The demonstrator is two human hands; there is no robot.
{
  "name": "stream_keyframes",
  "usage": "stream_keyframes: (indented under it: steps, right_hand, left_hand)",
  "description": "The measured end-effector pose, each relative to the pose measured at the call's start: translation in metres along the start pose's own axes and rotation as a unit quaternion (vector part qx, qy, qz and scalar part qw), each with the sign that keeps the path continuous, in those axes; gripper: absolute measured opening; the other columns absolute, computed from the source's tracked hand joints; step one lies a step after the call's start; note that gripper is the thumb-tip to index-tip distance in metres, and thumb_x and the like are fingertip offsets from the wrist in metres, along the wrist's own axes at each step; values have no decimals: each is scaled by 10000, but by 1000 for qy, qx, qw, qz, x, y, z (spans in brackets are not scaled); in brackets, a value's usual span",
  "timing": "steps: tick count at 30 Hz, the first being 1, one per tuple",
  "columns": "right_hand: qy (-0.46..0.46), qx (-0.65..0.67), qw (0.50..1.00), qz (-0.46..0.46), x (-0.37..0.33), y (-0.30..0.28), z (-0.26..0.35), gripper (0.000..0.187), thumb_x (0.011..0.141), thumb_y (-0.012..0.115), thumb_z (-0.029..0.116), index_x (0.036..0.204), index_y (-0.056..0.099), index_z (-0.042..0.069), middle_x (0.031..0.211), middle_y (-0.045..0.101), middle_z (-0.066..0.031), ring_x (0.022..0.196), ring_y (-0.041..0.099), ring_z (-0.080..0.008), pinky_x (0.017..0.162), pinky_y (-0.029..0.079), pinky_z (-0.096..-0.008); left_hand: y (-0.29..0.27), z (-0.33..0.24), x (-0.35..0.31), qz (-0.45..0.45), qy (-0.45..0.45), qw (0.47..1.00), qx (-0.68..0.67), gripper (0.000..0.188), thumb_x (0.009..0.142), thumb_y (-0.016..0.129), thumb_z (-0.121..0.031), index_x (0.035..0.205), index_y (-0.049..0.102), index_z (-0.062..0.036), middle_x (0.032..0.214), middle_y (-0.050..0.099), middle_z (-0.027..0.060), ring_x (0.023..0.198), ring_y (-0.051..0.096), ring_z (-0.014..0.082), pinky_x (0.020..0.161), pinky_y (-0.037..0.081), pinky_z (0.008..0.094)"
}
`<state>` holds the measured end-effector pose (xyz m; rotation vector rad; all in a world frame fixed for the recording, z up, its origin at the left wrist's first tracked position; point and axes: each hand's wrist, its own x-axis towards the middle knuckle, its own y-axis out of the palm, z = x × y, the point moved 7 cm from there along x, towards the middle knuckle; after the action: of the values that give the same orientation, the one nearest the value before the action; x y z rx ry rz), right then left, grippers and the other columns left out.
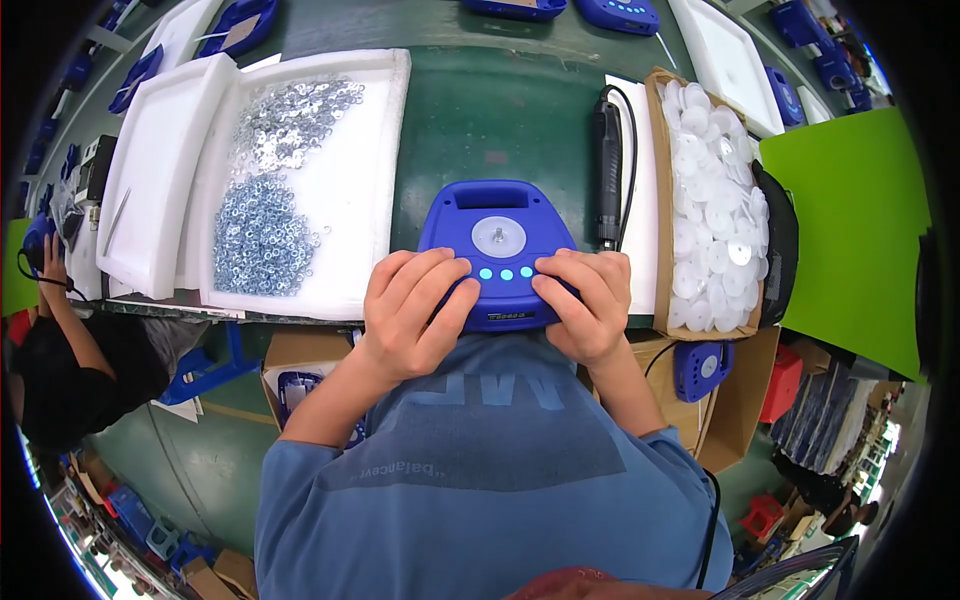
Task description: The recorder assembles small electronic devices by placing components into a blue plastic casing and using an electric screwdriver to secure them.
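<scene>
A blue plastic device housing (455,222) with a slotted handle lies at the table's near edge, right in front of my body. A translucent disc (512,238) with a small metal screw post in its middle sits on top, above a row of several light-blue round buttons. My left hand (415,308) grips the housing's near left side, fingers curled over the top face. On the opposite side my right hand (590,302) holds it the same way, fingertips by the last button. Both palms hide the housing's lower side edges.
To the left, a white foam tray (365,180) holds loose washers (290,125) and nuts (260,240). Rightward lie a black electric screwdriver (607,165) and a cardboard box (665,312) of translucent discs. A green panel (850,230) stands at far right; another person (85,370) works at far left.
</scene>
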<state>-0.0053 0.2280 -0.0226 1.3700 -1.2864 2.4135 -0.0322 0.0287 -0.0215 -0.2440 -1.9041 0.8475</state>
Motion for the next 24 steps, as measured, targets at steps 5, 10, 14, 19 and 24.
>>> stream_keyframes:
  steps: [5,10,14,19,24]
  right_hand:
    - [9,9,1000,3,5,-1,-3,479,626,706,44,1103,750,53,1123,798,-122,954,742,-316,809,504,-423]
    - [20,15,1000,0,6,-2,-5,462,634,709,40,1094,754,50,1117,798,-122,937,740,-315,813,509,-421]
    - [44,19,999,-7,10,-3,-6,386,705,735,46,1086,772,91,1123,788,-77,983,734,-263,843,507,-414]
    - [41,25,999,-13,19,-7,-12,421,708,726,32,1125,779,70,1115,784,-89,978,729,-279,856,504,-414]
    - [119,158,980,-40,33,-10,-23,531,666,707,-93,1181,776,12,1076,744,-142,953,706,-351,852,556,-420]
  left_hand:
    - [-1,2,5,-2,-12,1000,6,332,780,704,-16,1111,727,-13,1149,788,151,1064,771,340,912,562,462]
    - [-2,2,10,-7,-25,1000,4,238,841,721,-52,1078,743,-36,1130,796,125,1043,772,306,899,560,438]
    - [-5,5,14,-15,-35,999,-5,268,831,716,-33,1098,743,-39,1140,790,113,1048,765,295,916,552,435]
    - [-6,9,20,-16,-31,999,-11,342,809,732,-42,1151,743,-26,1142,779,122,1062,757,297,925,544,433]
    - [-9,8,43,-42,-110,969,-216,551,758,800,125,1297,704,55,1153,764,227,1087,758,393,954,611,462]
